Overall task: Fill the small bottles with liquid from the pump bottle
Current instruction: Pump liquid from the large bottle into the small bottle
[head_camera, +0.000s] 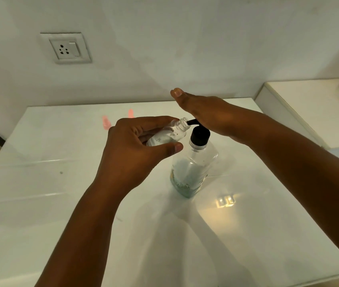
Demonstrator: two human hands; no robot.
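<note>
A home room: glossy white table [61, 204], plain wall with socket [66, 48].

Left hand [135, 146] tilts small bottle [170, 133] against pump bottle [193, 162] spout.

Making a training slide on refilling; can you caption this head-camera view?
Left hand tilts a small bottle to the pump bottle spout while the right hand covers the pump.
</note>
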